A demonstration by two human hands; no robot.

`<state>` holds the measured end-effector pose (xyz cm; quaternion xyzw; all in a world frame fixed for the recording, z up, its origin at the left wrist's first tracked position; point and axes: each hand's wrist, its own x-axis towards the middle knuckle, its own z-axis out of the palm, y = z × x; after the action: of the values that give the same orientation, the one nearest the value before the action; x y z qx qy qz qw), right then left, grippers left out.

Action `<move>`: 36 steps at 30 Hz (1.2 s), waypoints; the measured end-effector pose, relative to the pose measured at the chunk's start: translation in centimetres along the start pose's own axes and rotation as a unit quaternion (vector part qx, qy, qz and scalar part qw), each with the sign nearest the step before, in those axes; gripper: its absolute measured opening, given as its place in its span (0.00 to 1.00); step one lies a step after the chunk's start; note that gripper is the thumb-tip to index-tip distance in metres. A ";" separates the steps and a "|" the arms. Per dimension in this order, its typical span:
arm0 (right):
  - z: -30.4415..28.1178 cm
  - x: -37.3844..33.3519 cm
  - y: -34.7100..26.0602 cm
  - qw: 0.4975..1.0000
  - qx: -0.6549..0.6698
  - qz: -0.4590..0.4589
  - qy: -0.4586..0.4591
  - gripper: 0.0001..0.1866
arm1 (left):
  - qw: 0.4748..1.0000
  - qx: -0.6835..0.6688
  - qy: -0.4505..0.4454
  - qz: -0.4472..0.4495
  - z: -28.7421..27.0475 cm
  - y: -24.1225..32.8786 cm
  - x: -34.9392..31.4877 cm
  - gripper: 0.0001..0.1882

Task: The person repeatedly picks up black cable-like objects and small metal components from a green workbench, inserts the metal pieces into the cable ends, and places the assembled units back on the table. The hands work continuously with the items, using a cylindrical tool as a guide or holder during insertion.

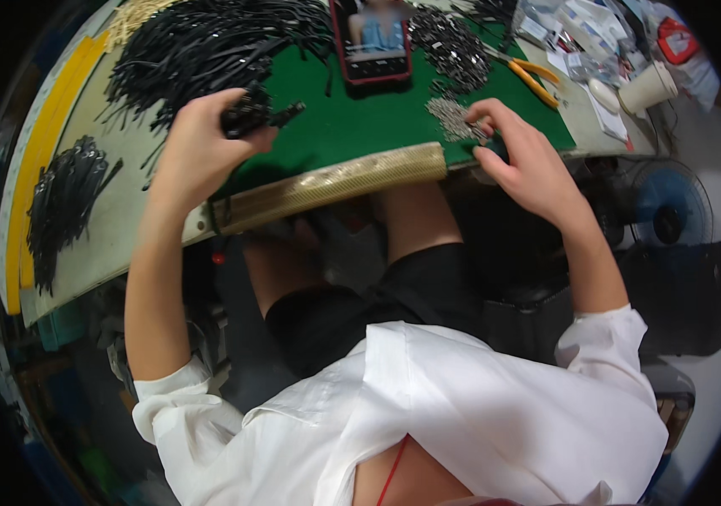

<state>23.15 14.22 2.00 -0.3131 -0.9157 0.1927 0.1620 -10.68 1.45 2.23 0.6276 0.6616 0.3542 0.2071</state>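
Note:
My left hand (208, 139) is closed around a bunch of short black straps (251, 114), whose ends stick out past the fingers to the right. Just behind it, a large heap of long, thin black straps (183, 59) spreads over the table. At the right, my right hand (525, 156) is at the edge of a pile of tiny silvery metal parts (453, 118), with a gap between the bent fingers and the thumb. Whether a small part is touching its fingertips is too fine to tell. Beyond that pile is a heap of shiny dark small pieces (453, 51).
A green mat (326, 126) covers the table's middle, with a gold patterned strip (335, 187) along its front edge. A phone (373, 42) stands at the back. Orange-handled pliers (533, 76) and a white cup (647, 88) lie right; another black strap bundle (69, 202) lies left.

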 end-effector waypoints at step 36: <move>1.0 2.9 -0.4 0.985 -0.138 -0.004 -0.103 0.16 | 0.954 -0.260 0.143 0.036 4.3 4.0 -3.4 0.13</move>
<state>20.31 15.54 1.78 -0.3077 -0.9464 0.0952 0.0228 -4.43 -1.12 1.65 0.5182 0.5466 0.6069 0.2538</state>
